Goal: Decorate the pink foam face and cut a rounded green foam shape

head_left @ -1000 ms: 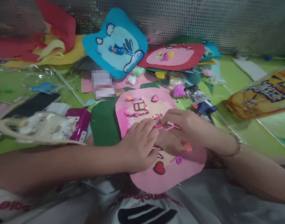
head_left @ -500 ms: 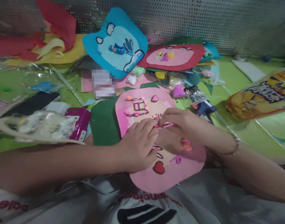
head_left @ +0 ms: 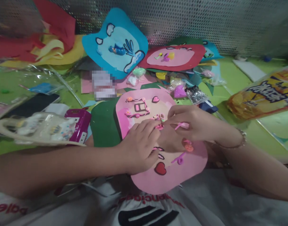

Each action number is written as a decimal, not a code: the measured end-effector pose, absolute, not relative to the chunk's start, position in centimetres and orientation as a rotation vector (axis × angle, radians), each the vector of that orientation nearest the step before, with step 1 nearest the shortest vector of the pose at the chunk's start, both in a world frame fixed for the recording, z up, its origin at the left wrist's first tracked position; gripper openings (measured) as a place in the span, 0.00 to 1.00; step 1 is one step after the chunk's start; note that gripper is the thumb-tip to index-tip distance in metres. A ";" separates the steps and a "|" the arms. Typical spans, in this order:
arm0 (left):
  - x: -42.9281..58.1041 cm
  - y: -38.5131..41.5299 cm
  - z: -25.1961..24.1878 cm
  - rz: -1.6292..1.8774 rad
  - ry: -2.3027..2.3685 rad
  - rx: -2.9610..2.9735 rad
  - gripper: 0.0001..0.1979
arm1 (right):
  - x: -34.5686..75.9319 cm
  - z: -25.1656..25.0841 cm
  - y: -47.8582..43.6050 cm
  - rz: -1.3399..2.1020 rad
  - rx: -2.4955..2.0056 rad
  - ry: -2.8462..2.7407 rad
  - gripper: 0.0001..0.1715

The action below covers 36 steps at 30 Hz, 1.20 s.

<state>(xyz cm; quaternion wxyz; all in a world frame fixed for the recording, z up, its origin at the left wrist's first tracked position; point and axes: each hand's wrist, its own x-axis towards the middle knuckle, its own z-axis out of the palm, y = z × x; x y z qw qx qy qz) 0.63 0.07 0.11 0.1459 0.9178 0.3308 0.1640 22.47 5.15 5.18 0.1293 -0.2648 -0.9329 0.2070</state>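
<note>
A pink card (head_left: 167, 185) decorated with modelling clay lies in front of me. My left hand (head_left: 141, 147) rests on it with fingers stretched out, the fingertips beside small pink clay bits (head_left: 159, 126) at the middle. My right hand (head_left: 193, 122) is closed above the card, fingertips pinched near those bits. Out of its fingers shows a slim pink piece (head_left: 182, 125) with a wider end; its other end is hidden. On the card are a red heart (head_left: 160, 168), an orange clay flower (head_left: 188, 146), a purple clay curl (head_left: 180, 159) and a small pink heart (head_left: 155, 99).
Behind are a blue card (head_left: 115, 44) and a red card (head_left: 174, 58), with bagged purple clay (head_left: 180, 91) in front. A magenta case (head_left: 81, 122) and a dark phone (head_left: 33, 105) lie left. A yellow snack bag (head_left: 264, 97) is right.
My right hand has shifted slightly right and up from the left fingertips, its pink piece moving with it. More of the small clay bits shows. My left hand has stayed in place.
</note>
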 end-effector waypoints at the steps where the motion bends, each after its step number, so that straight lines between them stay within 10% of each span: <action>1: 0.6 0.1 0.1 0.468 0.953 2.643 0.13 | 22.6 5.1 5.3 0.606 -0.746 -2.724 0.15; 10: 0.7 0.1 0.3 0.454 0.955 2.653 0.13 | 21.9 3.7 6.2 0.655 -0.861 -2.631 0.02; 36: 0.6 0.1 0.5 0.451 0.954 2.623 0.13 | 21.3 3.9 6.4 0.779 -1.068 -2.490 0.10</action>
